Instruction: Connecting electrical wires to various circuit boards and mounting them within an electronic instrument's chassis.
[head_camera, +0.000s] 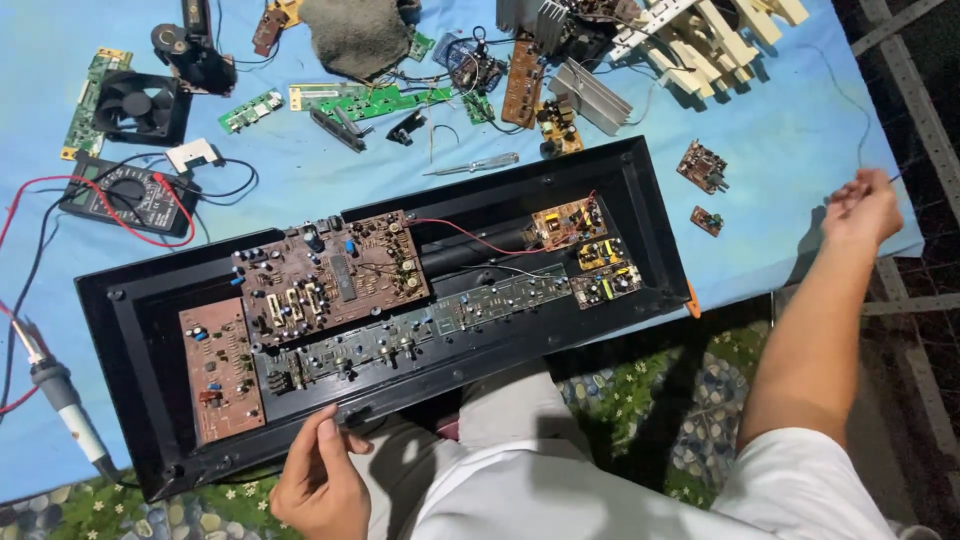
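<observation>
A long black open case (650, 215) lies slanted across a blue-covered table, with brown circuit boards (330, 275) and small yellow boards (605, 265) inside it. My left hand (320, 480) rests at the case's near edge, thumb on the rim, holding nothing. My right hand (862, 208) is stretched out to the table's far right edge, fingers pinched on a thin dark wire (862, 120) that runs up across the cloth.
A soldering iron (55, 395) lies at the left edge. A multimeter (130, 195) with red leads, a black fan (135, 105), a screwdriver (475, 165), a grey rag (355, 35), heat sinks (590, 95) and several loose boards crowd the back.
</observation>
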